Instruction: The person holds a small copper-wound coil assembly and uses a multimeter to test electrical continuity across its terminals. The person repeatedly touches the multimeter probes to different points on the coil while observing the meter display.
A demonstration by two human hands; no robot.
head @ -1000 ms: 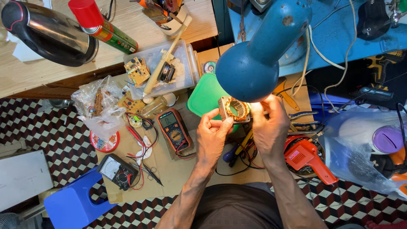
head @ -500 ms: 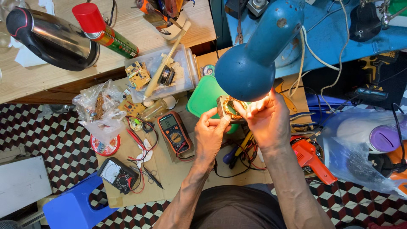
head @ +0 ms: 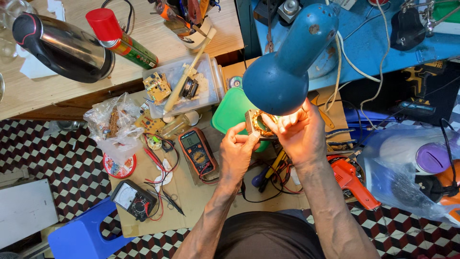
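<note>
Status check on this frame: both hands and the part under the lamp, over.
Left hand and right hand both grip the copper-wound motor coil. Held above the green lid. Blue lamp shade covers the coil's top edge.

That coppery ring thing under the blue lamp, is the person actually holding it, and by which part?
Yes. Both hands hold the small motor coil: the left hand pinches its lower left edge, the right hand grips its right side.
</note>
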